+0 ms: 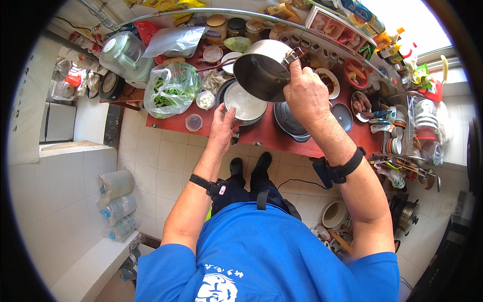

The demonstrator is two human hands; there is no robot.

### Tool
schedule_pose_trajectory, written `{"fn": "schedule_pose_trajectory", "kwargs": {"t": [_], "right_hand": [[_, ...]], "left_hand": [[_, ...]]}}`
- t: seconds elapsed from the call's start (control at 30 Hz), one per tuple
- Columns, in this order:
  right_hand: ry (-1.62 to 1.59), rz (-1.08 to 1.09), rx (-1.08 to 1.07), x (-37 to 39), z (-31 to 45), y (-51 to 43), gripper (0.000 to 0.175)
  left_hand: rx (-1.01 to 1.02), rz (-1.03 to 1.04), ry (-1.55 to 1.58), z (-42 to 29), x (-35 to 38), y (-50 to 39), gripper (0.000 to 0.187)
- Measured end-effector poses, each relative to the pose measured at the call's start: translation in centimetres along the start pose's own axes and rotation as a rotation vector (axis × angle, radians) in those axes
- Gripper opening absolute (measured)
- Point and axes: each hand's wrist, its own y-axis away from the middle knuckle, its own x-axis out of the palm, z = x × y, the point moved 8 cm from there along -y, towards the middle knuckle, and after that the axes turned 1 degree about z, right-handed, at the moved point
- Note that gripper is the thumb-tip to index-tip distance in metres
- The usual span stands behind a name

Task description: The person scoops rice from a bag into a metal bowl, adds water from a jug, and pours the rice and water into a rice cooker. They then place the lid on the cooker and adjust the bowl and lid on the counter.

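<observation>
My right hand [307, 92] grips the handle of a metal pot [260, 68], which is tilted with its dark inside towards me, over the red table [211, 126]. Below and left of the pot, my left hand [225, 124] holds the rim of a white-lined bowl [245, 104] with whitish contents. That bowl sits above a dark round vessel, mostly hidden. Left of the bowl are a small tub of white pieces [205, 100] and a clear plastic bag of green leaves [171, 90]. Whether anything flows from the pot cannot be told.
A dark lidded pot [288, 119] stands near the table's front edge, with a dark round lid [342, 117] beside it. Plates of food, jars [216, 28] and a red basket [355, 73] line the back. A dish rack [409, 113] stands right; a clear-topped appliance [122, 53] stands left.
</observation>
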Motion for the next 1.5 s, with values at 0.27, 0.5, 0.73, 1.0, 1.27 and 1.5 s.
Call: {"fn": "schedule_pose_trajectory", "kwargs": {"t": [0.27,0.5,0.73,1.0,1.27,1.5], "right_hand": [[-0.110,0.017,0.092,0.6,-1.5,0.5,0.058],[-0.465,0.214,0.480,3.1,-6.3,2.1,0.046],[-0.670,0.257,0.693,4.4,-10.7,6.3,0.043],[-0.788,0.245,0.822,5.6,-13.6,10.4,0.043],[-0.766,0.217,0.805,6.0,-14.7,11.7,0.045],[-0.772,0.225,0.828,5.8,-14.8,12.5,0.046]], "left_hand": [[0.000,-0.012,-0.014,0.6,-0.5,-0.3,0.070],[-0.017,-0.022,-0.012,1.4,-1.2,-0.2,0.077],[-0.036,-0.028,-0.027,1.7,-1.9,-0.1,0.080],[-0.018,-0.073,-0.081,1.0,-3.9,-1.2,0.084],[0.177,-0.127,-0.249,-2.8,-6.1,-2.2,0.079],[0.236,-0.233,-0.320,-5.9,-7.0,-1.5,0.079]]}}
